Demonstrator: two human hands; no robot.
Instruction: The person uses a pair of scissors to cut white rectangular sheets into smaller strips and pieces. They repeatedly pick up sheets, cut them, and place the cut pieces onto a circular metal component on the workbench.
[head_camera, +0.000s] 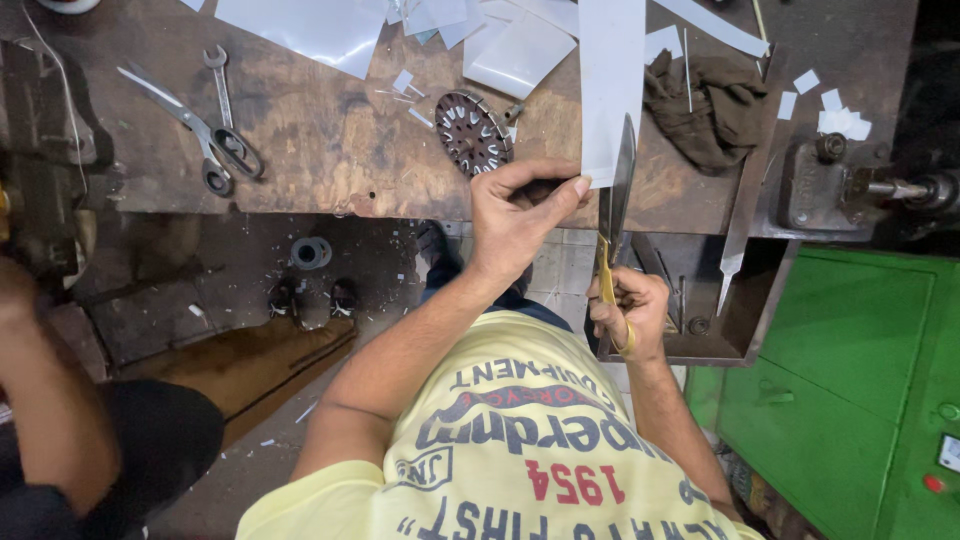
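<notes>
**A small repair workshop, seen from above the bench**

A scarred, oil-stained wooden workbench (330, 140) carries a spanner (219, 82), heavy shears (195, 130), a slotted metal motor core (473, 132), a greasy rag (708, 110) and cut white insulation sheets (320, 28). A bench-mounted iron tool (835, 185) sits beside a green machine cabinet (850, 370). Offcuts litter the grimy floor (240, 290).
</notes>
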